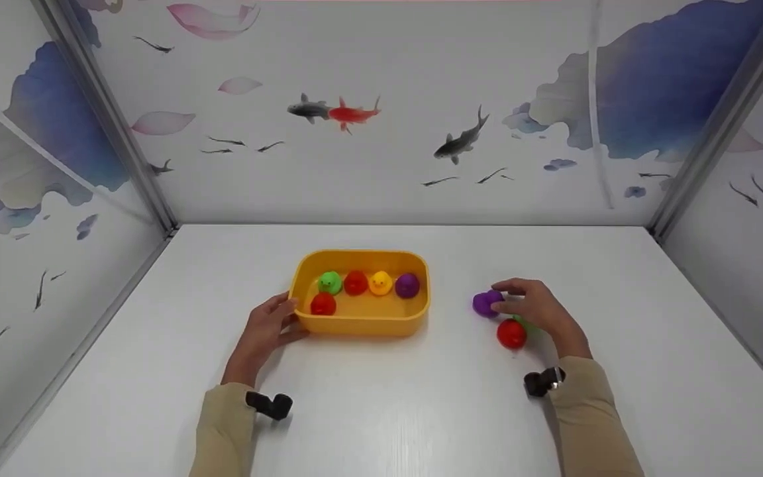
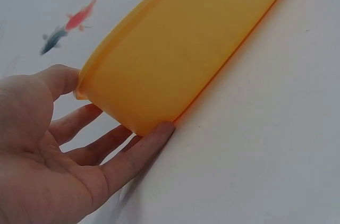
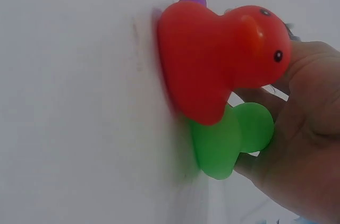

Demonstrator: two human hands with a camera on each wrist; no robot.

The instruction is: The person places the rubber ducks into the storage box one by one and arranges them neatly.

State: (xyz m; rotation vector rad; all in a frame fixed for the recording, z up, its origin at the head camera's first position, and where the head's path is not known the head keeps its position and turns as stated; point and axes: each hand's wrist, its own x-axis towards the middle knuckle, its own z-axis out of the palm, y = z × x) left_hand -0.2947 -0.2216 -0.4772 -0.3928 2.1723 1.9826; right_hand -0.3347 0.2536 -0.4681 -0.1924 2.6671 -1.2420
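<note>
The purple duck (image 1: 484, 304) sits out on the right part of the table (image 1: 414, 411), well apart from the box, and the person's right hand (image 1: 542, 313) has it pinched between thumb and fingers; I can't tell whether it has left the tabletop at all. Just nearer the person is a red duck (image 1: 512, 334), upright, its two black eyes plain in the right wrist view, and a green duck (image 3: 217, 144) stands close beside it, partly tucked beneath the hand as I see it from above. Over to the left, the yellow box (image 1: 355, 326) rests on the table, and the left hand (image 1: 263, 334) grips its left end, fingers up against the wall and rim and one digit low by the base. Four little toys line up inside toward the far side: a green one (image 1: 330, 283), a red one (image 1: 356, 283), a yellow one (image 1: 380, 283) and a purple one (image 1: 407, 285), with a second red one (image 1: 323, 304) in the near left corner. Both arms wear tan sleeves (image 1: 590, 404) with a small black device at each wrist. Around the table rise white panels (image 1: 368, 179) painted with fish, petals and big blue leaves.
</note>
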